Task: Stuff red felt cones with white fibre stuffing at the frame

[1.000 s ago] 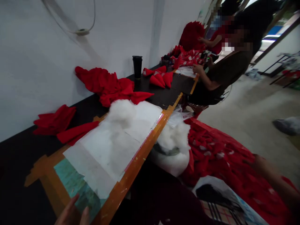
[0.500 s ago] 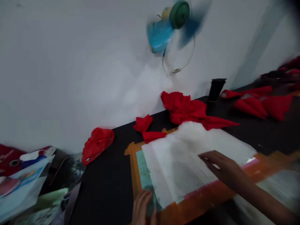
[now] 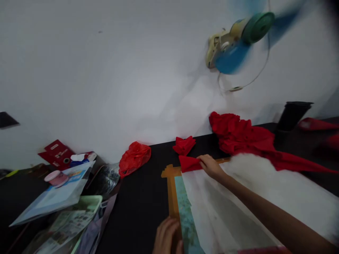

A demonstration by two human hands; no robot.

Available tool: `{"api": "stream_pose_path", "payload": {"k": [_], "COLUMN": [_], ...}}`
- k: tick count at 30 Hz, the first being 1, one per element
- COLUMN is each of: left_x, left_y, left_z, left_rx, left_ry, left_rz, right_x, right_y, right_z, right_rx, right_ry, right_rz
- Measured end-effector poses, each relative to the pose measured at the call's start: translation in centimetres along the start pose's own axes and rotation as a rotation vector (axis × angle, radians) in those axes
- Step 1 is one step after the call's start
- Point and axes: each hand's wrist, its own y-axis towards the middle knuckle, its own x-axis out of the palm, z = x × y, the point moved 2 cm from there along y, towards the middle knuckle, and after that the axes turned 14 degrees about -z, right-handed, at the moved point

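Note:
My right hand (image 3: 212,166) reaches across to the far left corner of the taped panel and pinches the right end of a folded piece of red cloth (image 3: 188,164). Under that arm lies white sheet material (image 3: 230,208), spread over a blue-green patterned surface (image 3: 185,211) edged with brown tape (image 3: 172,192). My left hand (image 3: 167,234) rests at the panel's near left edge, over the tape. Its fingers are loosely bent and apart, with nothing seen in them; the lower part is cut off by the frame.
Behind are a small red cloth bundle (image 3: 184,145), a larger red cloth heap (image 3: 241,135) and a black cup (image 3: 293,114). A red plastic bag (image 3: 135,158) sits by the wall. Left stand a green tray (image 3: 95,201) with packets and a pink tub (image 3: 56,178). A fan (image 3: 258,27) spins overhead.
My right hand has moved from above the white sheet to the red cloth at the far left corner and taken hold of it. The view has turned left. My left hand stays by the panel's edge.

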Motion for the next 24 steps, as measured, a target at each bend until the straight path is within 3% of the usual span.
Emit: {"api": "stream_pose_path", "payload": {"k": [2,5,7,9,11,13,18,20,24], "left_x": [-1.6,-4.0,-4.8,-4.8,-4.2,-3.3,-2.7,-4.1,-7.8], "left_y": [1.9,5.8,8.2,9.8,10.5,10.5,9.9,9.9,10.0], "left_z": [0.2,1.2,2.4,3.6,4.6,5.2,4.0,2.8,0.6], "left_rx": [-0.134,-0.226,-0.145,-0.029,0.062,0.087,0.019,-0.059,-0.286], "left_ry": [-0.043,-0.122,-0.098,-0.064,-0.058,-0.085,-0.143,-0.128,0.000], "left_rz": [0.006,0.012,-0.043,-0.188,-0.288,-0.299,-0.201,-0.132,0.153], "right_x": [-0.2,-0.4,-0.4,-0.5,-0.3,0.1,1.4,1.1,-1.0], "right_y": [-1.4,-3.4,-4.2,-4.6,-4.6,-4.6,-5.8,-7.0,-10.4], "right_z": [-1.3,-3.5,-4.8,-5.6,-5.8,-5.9,-6.4,-6.5,-4.4], "right_rx": [-0.081,-0.201,-0.267,-0.307,-0.322,-0.327,-0.312,-0.267,-0.041], "right_ry": [0.097,0.246,0.328,0.381,0.406,0.409,0.363,0.312,-0.007], "right_rz": [-0.041,-0.159,-0.253,-0.324,-0.360,-0.374,-0.358,-0.255,0.023]}}
